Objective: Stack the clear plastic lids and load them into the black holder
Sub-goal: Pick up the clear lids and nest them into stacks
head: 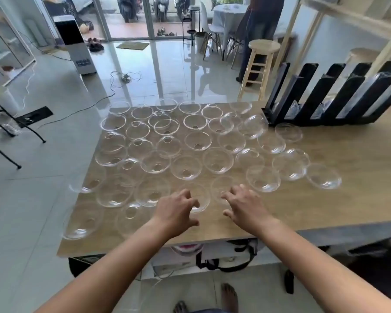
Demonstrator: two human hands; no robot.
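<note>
**Q:** Where do the clear lids (198, 141) lie?

**A:** They are spread singly, dome down, in rough rows across the left and middle of the wooden worktop (359, 177). A few overlap at their rims. The black holder (339, 96) stands at the far right corner, its slanted channels leaning right, with some clear plastic visible low in the slots.

**Q:** And the hands?

**A:** Both reach over the near edge. The left hand (176, 211) curls its fingers and thumb about the near rim of one lid (201, 195), but blur hides whether it actually grips. The right hand (246, 206) is released, its fingers spread loosely above a neighbouring lid (221, 186), and it holds nothing.

**Q:** Beyond the worktop?

**A:** A wooden stool (261, 62) stands on the tiled floor.
</note>
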